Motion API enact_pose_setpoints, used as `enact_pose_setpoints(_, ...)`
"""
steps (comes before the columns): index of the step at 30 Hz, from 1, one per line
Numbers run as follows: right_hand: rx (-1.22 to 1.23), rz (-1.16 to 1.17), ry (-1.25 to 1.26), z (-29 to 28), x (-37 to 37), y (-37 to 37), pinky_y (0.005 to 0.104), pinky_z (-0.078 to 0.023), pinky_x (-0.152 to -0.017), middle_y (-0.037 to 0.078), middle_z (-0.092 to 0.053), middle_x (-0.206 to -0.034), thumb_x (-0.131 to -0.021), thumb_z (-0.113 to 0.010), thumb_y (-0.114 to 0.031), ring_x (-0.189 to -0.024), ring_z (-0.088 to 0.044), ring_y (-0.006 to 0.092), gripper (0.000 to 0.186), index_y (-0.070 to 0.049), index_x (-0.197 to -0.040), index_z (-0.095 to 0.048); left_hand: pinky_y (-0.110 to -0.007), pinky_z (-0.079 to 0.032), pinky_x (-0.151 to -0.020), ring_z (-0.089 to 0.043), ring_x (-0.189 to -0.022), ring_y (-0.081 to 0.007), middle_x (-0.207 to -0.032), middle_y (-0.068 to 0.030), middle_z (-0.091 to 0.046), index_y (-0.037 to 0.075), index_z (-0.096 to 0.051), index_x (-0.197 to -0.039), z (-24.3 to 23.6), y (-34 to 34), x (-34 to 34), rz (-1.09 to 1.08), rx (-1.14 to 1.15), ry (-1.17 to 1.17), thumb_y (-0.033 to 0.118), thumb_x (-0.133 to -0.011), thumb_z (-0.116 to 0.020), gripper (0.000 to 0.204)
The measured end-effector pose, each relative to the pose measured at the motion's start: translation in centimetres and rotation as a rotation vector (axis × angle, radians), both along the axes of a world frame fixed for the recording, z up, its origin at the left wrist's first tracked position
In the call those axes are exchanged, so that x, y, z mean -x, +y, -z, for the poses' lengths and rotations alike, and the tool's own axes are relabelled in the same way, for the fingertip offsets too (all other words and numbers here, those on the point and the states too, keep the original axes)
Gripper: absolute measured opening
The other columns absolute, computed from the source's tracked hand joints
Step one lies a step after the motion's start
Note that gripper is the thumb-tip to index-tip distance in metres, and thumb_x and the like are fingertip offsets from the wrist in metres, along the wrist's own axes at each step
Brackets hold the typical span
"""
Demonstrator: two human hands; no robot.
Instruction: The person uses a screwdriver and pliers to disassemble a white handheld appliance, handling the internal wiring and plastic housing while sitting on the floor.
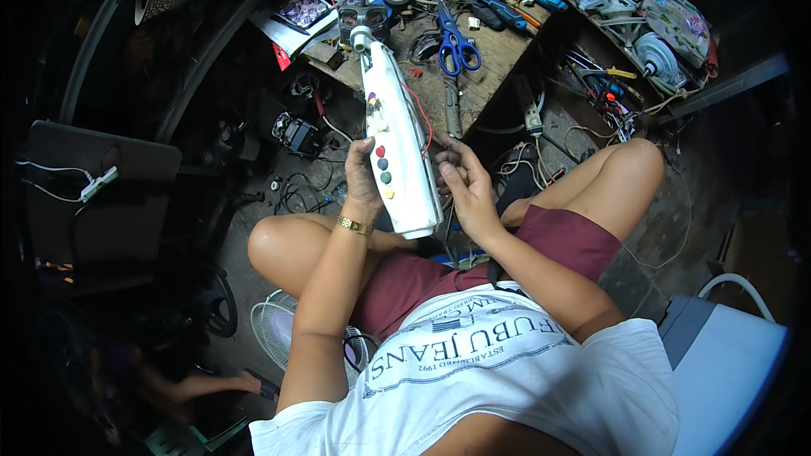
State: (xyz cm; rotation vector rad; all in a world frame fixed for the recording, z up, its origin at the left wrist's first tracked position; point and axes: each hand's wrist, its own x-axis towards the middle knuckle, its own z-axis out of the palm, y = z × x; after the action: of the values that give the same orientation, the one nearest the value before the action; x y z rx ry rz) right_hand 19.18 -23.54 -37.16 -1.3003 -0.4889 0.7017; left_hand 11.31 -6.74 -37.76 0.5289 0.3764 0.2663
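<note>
A long white fan housing (pixel 397 152) lies tilted in front of me, with a column of coloured buttons, red, blue, green and yellow, on its face. My left hand (pixel 361 173) is closed round its left side. At its far end a dark fan motor (pixel 363 23) rests over the wooden table. A red wire (pixel 422 109) loops out along the housing's right edge. Beside that edge my right hand (pixel 465 181) has its fingers curled together near the wire's lower end. What they pinch, if anything, is too small to make out.
Blue-handled scissors (pixel 459 46) and screwdrivers (pixel 507 12) lie on the wooden table (pixel 431 101) among tangled wires. A box at far right holds clear plastic parts (pixel 659 59). A fan grille (pixel 274 325) stands by my left knee; a white-and-grey container (pixel 718 363) is at right. Another person's leg (pixel 211 386) shows lower left.
</note>
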Motion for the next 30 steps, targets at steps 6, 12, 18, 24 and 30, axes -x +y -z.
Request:
enact_pose_setpoints(6,-0.062,0.019,0.273,0.9,0.6,0.1,0.0232,-0.048,-0.075,0.009,-0.060,-0.104,-0.096,-0.055,-0.018,-0.088,-0.060,0.0091,0.043,-0.004,-0.135,-0.044,-0.039,-0.044,-0.099,-0.055,-0.112,-0.0239,-0.124,-0.0114,-0.054,0.007,-0.037,-0.135,2.9,-1.6,-1.3,-0.022,-0.111,0.015,0.025,-0.080,-0.054,0.060)
enact_pose_setpoints(12,-0.018,0.065,0.162,3.8,-0.1,-0.9,0.0222,-0.047,-0.076,0.004,-0.050,-0.117,-0.093,-0.057,-0.006,-0.091,-0.058,0.0099,0.036,0.001,-0.128,-0.052,-0.031,-0.044,-0.095,-0.051,-0.114,-0.0228,-0.128,-0.0211,-0.046,0.002,-0.009,-0.147,-0.7,-4.3,-2.3,-0.128,-0.791,0.480,0.011,-0.086,-0.055,0.077)
enact_pose_setpoints(18,0.026,0.038,0.005,6.8,-0.5,-1.1,0.0271,-0.042,-0.093,0.008,-0.055,-0.118,-0.094,-0.053,-0.008,-0.106,-0.055,0.0172,0.034,0.004,-0.126,-0.053,-0.040,-0.034,-0.104,-0.038,-0.126,-0.0365,-0.133,-0.0286,-0.033,-0.006,-0.018,-0.140,0.5,-5.9,-3.3,-0.229,-1.204,0.624,0.030,-0.069,-0.083,0.102)
enact_pose_setpoints(24,0.038,0.088,0.308,4.6,-1.2,-1.6,0.0304,-0.042,-0.096,0.020,-0.048,-0.129,-0.090,-0.062,-0.025,-0.116,-0.052,0.0223,0.066,0.007,-0.140,-0.032,-0.036,-0.044,-0.095,-0.052,-0.115,-0.0246,-0.129,-0.0201,-0.047,0.000,-0.019,-0.142,0.7,-6.9,-2.8,-0.071,-0.511,0.558,0.033,-0.093,-0.056,0.070)
enact_pose_setpoints(30,0.357,0.091,-0.199,4.3,-1.7,-0.1,0.0405,-0.044,-0.094,0.024,-0.048,-0.119,-0.061,-0.086,-0.039,-0.111,-0.053,0.0352,0.092,0.008,-0.127,-0.041,-0.042,-0.042,-0.099,-0.052,-0.115,-0.0276,-0.130,-0.0147,-0.049,0.002,-0.035,-0.138,2.5,-4.9,-2.2,-0.032,-0.122,0.388,0.035,-0.097,-0.045,0.054)
